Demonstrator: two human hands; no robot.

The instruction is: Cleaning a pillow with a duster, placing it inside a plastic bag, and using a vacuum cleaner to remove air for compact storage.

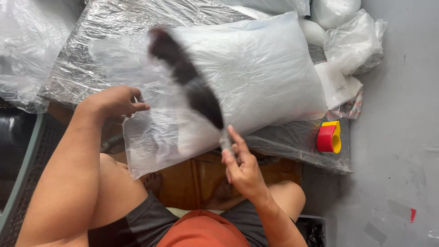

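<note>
White pillow [265, 68] at frame centre sits most of the way inside clear bag [151, 137]; my left hand [114, 101] pinches the open bag edge, right hand [242, 167] fingers half-open on a blurred dark strip [187, 77]; mouth unsealed.

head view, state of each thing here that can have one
left hand: gripping the bag's open edge
right hand: pinching the dark tool's handle
clear plastic bag: open end towards the person, pillow partly in
white pillow: lying flat
dark tool: motion-blurred, over the bag
tape dispenser: resting untouched
</note>
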